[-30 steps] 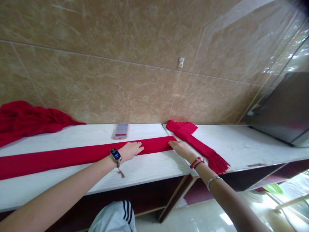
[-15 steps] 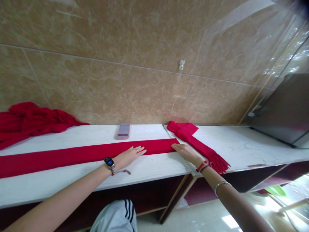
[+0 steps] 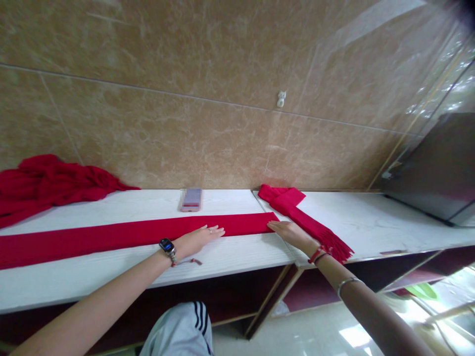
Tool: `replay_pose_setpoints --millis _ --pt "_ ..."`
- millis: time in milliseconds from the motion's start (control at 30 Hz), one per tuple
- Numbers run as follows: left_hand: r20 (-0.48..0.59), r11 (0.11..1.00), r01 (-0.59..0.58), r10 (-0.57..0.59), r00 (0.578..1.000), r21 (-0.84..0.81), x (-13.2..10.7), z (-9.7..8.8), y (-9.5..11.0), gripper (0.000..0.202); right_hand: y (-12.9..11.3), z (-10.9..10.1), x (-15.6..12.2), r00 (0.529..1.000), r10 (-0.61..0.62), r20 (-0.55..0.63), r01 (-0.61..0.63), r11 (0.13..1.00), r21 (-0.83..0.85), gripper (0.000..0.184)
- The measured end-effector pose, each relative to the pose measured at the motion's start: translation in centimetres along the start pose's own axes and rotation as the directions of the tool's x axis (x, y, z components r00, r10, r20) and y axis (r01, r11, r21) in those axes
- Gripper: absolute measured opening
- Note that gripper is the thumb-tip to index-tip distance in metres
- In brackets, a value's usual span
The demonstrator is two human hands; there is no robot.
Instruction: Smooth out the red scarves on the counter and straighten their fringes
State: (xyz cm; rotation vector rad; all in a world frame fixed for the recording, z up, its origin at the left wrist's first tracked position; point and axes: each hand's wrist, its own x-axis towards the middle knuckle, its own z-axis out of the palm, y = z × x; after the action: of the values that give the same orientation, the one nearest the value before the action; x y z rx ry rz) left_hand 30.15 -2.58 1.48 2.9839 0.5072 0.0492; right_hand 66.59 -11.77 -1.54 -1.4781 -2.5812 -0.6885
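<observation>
A long red scarf (image 3: 122, 234), folded into a flat even strip, runs along the white tabletop from the left edge of view to the middle. My left hand (image 3: 198, 239) lies flat on it with fingers stretched out, a ring on one finger. At the strip's right end, my right hand (image 3: 291, 233) touches the corner, its fingers extended and side by side; its fingertips' undersides are hidden. Just beyond that hand lies a second red scarf (image 3: 297, 210), folded over at the top, with its fringe towards the front edge.
A crumpled heap of red cloth (image 3: 55, 183) rests at the back left. A blurred-out phone-like object (image 3: 191, 200) lies near the tiled wall (image 3: 208, 123). At the far right stands a dark box-shaped appliance (image 3: 434, 168). Open shelves (image 3: 222, 291) are under the tabletop.
My right hand has slid slightly right along the scarf's end. My left hand stays flat in nearly the same place. The view has shifted a little.
</observation>
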Motion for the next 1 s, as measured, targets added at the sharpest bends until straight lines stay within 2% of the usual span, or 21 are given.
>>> replay_pose_setpoints --millis 167,267,333,433,533,600,700,833,933,1000 --pt "0.026 1.0 0.013 -0.013 1.0 0.014 -0.1 0.1 -0.2 0.075 0.0 0.0 -0.4 1.0 -0.013 0.006 0.013 1.0 -0.013 0.04" --pt "0.006 0.999 0.034 -0.034 0.999 0.039 0.6 -0.3 0.0 0.055 -0.3 -0.3 -0.6 0.999 0.012 0.032 -0.012 1.0 0.016 0.043" --pt "-0.049 0.997 0.026 -0.023 0.999 0.075 1.7 -0.7 0.4 0.043 -0.5 -1.1 -0.1 0.998 0.036 0.057 -0.039 0.997 0.059 0.04" --pt "-0.166 0.99 0.036 -0.013 0.986 0.133 3.9 -1.0 1.0 0.039 -1.3 -2.6 2.1 0.991 0.134 0.026 -0.137 0.978 0.16 0.034" --pt "-0.2 0.986 0.092 -0.063 0.978 0.141 6.1 0.0 1.3 0.041 -2.9 -3.1 5.6 0.94 0.339 -0.037 -0.321 0.916 0.239 0.035" --pt "-0.181 0.984 0.116 -0.091 0.979 0.134 7.0 1.0 1.2 0.042 -4.4 -2.4 7.7 0.911 0.413 0.013 -0.405 0.886 0.227 0.039" --pt "-0.185 0.984 0.123 -0.098 0.978 0.131 7.4 2.2 0.9 0.044 -6.0 -0.5 9.1 0.907 0.394 0.147 -0.415 0.895 0.164 0.044" --pt "-0.207 0.983 0.127 -0.098 0.973 0.132 7.2 2.6 0.7 0.046 -5.4 1.1 7.1 0.905 0.385 0.18 -0.401 0.914 0.063 0.044" --pt "-0.242 0.982 0.13 -0.094 0.966 0.136 7.2 2.7 0.8 0.045 -3.1 1.2 4.0 0.899 0.371 0.234 -0.376 0.926 -0.024 0.039" --pt "-0.261 0.982 0.13 -0.09 0.961 0.138 7.2 2.8 0.7 0.045 -1.4 1.1 2.3 0.865 0.387 0.319 -0.387 0.92 -0.067 0.037"
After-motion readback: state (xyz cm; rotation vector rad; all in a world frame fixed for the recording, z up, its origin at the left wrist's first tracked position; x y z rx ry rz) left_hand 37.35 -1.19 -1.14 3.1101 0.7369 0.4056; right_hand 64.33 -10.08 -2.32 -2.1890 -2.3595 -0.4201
